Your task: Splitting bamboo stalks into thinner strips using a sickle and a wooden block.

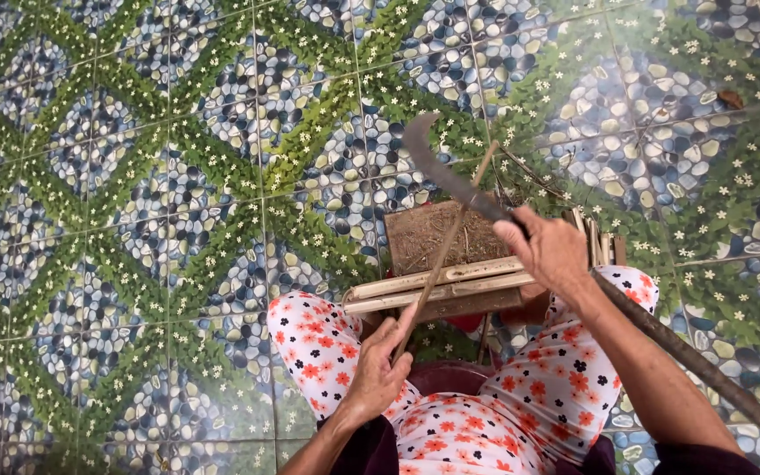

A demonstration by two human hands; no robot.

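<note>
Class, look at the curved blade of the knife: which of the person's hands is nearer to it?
Right. The right hand grips the knife just below its curved blade; the left hand holds the thin stick lower down, farther away.

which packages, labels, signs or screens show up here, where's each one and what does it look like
None in view: no package, label, sign or screen.
What shows instead: the left hand grips a thin bamboo strip, the right hand a curved dark blade, over a brown wooden block on the pebble-and-leaf patterned tile floor.
</note>
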